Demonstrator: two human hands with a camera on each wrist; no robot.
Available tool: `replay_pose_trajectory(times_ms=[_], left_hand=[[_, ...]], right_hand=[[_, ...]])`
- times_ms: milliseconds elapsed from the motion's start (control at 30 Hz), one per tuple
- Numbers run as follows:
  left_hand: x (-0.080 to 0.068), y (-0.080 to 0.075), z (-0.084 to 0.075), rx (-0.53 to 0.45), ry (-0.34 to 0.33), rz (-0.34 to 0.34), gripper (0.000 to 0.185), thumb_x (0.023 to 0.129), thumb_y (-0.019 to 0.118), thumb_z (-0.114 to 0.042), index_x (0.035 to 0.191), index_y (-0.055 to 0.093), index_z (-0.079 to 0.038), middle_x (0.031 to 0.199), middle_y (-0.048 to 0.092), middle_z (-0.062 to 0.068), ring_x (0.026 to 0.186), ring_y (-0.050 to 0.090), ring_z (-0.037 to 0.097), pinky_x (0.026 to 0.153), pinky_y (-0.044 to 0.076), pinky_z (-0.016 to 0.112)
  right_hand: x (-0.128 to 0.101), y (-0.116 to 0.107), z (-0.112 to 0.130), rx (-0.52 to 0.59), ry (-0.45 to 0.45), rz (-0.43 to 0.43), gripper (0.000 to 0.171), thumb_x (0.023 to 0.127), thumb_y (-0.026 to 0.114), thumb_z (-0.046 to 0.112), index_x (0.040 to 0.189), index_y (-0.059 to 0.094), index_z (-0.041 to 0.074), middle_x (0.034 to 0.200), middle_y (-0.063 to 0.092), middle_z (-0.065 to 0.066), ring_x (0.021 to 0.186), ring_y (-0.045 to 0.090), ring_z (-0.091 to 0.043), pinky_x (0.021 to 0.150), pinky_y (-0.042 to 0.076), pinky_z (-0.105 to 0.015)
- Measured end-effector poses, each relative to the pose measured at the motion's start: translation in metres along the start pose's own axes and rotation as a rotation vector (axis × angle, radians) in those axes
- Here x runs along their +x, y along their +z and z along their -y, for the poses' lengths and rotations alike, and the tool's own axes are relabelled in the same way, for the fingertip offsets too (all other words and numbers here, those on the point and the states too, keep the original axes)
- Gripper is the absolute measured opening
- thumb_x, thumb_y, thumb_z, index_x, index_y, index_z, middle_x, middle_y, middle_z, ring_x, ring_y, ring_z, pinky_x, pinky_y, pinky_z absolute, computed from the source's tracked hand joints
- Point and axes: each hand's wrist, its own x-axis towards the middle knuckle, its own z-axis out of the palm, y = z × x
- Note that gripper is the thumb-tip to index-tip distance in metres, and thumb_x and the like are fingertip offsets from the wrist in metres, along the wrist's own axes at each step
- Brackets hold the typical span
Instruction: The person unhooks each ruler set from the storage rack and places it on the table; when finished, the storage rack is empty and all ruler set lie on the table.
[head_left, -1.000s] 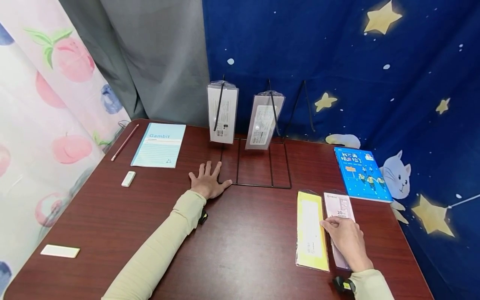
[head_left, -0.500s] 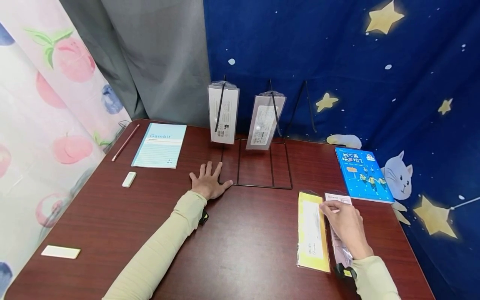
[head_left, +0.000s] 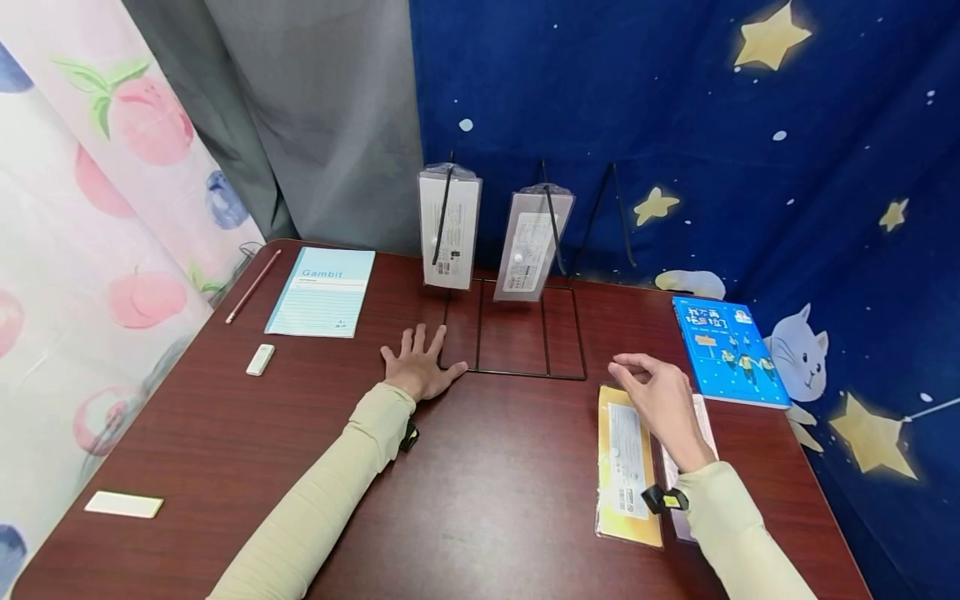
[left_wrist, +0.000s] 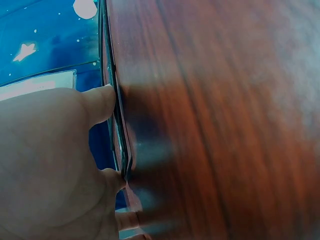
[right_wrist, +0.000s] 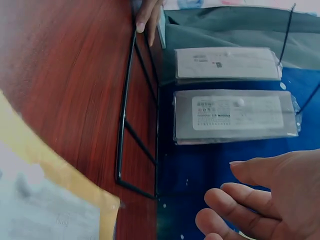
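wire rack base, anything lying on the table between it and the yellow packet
No. In the head view bare tabletop separates the wire rack base from the yellow packet; the right hand hovers above the packet's far end.

Yellow packet (head_left: 627, 465): flat on the desk (head_left: 487, 467), long axis running away from the person, white label on its face, clear sleeve. White packet (head_left: 701, 425): flat just beside it on the right, largely covered by the right hand (head_left: 660, 400) raised above both.

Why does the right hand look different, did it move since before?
Yes. The right hand lifted off the white packet and went forward and leftward, toward the black wire rack, past the yellow packet's far end.
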Motion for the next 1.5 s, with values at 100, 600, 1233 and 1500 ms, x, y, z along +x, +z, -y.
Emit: replay_pose_trajectory(times_ms=[100,600,1233,1500], left_hand=[[0.0,0.0,0.0,-0.003,-0.003,0.002,0.083,0.104,0.04,-0.066,0.169,0.01,-0.025,0.175,0.007,0.018,0.163,0.005,0.04,0.122,0.009,0.075],[-0.002,-0.001,-0.001,-0.007,-0.006,0.0,0.083,0.103,0.041,-0.067,0.169,0.012,-0.025,0.175,0.008,0.016,0.163,0.006,0.039,0.123,0.009,0.075],[-0.003,-0.002,-0.001,0.0,-0.01,0.005,0.083,0.103,0.041,-0.067,0.169,0.01,-0.026,0.176,0.007,0.016,0.163,0.005,0.038,0.123,0.009,0.074],[-0.002,-0.001,-0.001,0.004,-0.014,0.004,0.083,0.103,0.04,-0.068,0.169,0.01,-0.027,0.176,0.007,0.015,0.163,0.006,0.037,0.123,0.009,0.074]], right_hand=[[0.01,0.007,0.006,0.011,-0.041,-0.027,0.03,0.097,0.075,0.029,0.12,0.078,0.009,0.104,0.08,-0.014,0.087,0.074,-0.027,0.071,0.054,-0.023],[0.076,0.025,0.03,0.134,-0.108,-0.054,0.03,0.097,0.075,0.029,0.118,0.078,0.008,0.107,0.08,-0.015,0.094,0.077,-0.029,0.075,0.056,-0.029],[0.145,0.04,0.065,0.399,-0.159,-0.13,0.025,0.096,0.076,0.019,0.116,0.079,0.004,0.111,0.079,-0.016,0.085,0.068,0.01,0.078,0.051,-0.007],[0.159,0.043,0.078,0.433,-0.138,-0.114,0.039,0.094,0.079,0.032,0.122,0.075,0.006,0.117,0.078,-0.016,0.109,0.075,-0.024,0.087,0.054,-0.017]])
